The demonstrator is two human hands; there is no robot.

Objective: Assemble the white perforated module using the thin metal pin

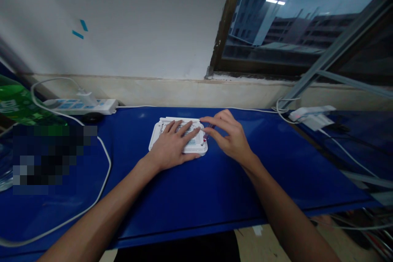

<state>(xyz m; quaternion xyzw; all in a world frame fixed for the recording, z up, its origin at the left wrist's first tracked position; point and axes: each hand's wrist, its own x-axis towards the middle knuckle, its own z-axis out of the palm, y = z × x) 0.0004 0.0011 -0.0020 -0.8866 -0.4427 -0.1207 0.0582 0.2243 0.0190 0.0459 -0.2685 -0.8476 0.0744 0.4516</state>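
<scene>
White vented router [178, 136] flat on blue mat [233, 188], left hand [172, 145] spread open on top, not gripping. Right hand [229, 137] at router's 3 o'clock, pinching small red-tipped item [205, 136], too small to identify.

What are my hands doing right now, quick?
Left hand: open, lying flat on the white vented device.
Right hand: fingers curled at its edge; cannot tell if holding anything.

One left hand [172, 145], one right hand [229, 137], one white router [198, 147], one power strip [102, 106]
</scene>
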